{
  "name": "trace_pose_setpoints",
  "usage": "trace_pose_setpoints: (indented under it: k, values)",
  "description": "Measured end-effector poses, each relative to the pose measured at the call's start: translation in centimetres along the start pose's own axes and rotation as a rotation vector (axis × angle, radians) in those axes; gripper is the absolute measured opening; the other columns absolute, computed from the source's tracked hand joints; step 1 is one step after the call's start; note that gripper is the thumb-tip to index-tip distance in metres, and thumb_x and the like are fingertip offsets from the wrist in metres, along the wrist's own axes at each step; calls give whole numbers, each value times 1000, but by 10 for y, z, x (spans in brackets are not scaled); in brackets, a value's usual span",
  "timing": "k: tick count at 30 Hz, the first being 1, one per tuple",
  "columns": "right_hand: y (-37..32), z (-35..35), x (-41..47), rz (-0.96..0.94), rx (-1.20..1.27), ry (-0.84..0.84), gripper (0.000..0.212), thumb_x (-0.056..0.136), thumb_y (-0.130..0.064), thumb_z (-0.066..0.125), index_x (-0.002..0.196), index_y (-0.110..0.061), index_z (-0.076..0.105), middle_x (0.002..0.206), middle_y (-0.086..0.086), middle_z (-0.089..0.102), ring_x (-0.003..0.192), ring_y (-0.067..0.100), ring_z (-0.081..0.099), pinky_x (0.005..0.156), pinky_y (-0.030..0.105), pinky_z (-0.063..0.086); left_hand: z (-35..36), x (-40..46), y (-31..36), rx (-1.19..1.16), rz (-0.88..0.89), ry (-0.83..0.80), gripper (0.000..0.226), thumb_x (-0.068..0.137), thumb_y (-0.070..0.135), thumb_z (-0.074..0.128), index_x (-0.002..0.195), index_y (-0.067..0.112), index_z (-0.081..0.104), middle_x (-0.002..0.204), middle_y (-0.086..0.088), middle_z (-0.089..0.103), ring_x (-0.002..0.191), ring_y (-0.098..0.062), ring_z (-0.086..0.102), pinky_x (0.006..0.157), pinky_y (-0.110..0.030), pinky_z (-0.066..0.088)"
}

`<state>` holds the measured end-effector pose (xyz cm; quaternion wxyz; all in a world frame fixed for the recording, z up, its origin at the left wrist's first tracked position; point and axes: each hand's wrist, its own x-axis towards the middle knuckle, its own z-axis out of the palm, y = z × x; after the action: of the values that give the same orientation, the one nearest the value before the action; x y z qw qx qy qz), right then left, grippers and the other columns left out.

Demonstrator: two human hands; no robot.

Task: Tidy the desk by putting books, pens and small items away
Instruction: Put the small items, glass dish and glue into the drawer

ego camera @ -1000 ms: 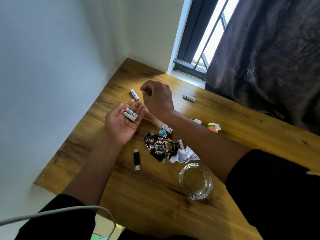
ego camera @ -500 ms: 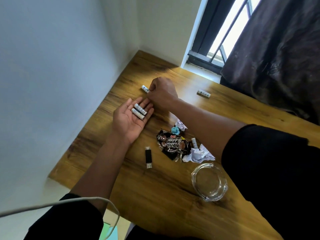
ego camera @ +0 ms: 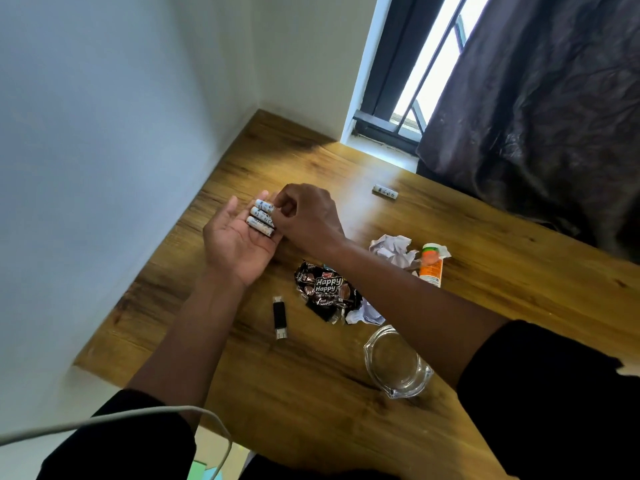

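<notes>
Head view, left hand (ego camera: 239, 237): palm up, fingers extended, carrying three batteries (ego camera: 260, 216) side by side.
Right hand (ego camera: 306, 216): fingers curled, pinching the farthest of the three.
Desk (ego camera: 485, 271): fourth battery (ego camera: 385, 191) near window; flash drive (ego camera: 279, 317), biscuit wrapper (ego camera: 325, 292), glass ashtray (ego camera: 394, 365).

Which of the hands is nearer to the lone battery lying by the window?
Right. The right hand lies between the lone battery and the left hand, which sits farther off toward the wall with three batteries.
</notes>
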<state>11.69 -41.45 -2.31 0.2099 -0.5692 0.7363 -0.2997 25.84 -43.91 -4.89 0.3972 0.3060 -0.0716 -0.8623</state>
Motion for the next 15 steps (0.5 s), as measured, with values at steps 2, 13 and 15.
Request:
trace_pose_setpoints:
  k: [2,13,15]
  values:
    - [2,0,-1,-29,-15,25,11,89,-32,72,86,-22,73,79,-8,67,74,9,62,66,31,53,1,-1,0,-13,2,-4,58,105,40,43,149,3,42,145,-24,56,133,-35,57,110,-46,47]
    - [82,-64,31,219,-687,156,24,94,-24,66,118,-28,68,110,3,62,100,23,53,78,37,41,-4,0,-4,-60,-3,-3,55,105,34,44,146,-3,42,141,-28,58,131,-43,58,118,-54,38]
    - [91,-74,30,280,-734,128,27,95,-23,64,122,-23,66,111,9,60,102,29,55,80,40,48,-2,1,-6,-61,-10,-8,56,104,34,44,146,-4,42,141,-28,58,131,-44,57,117,-54,39]
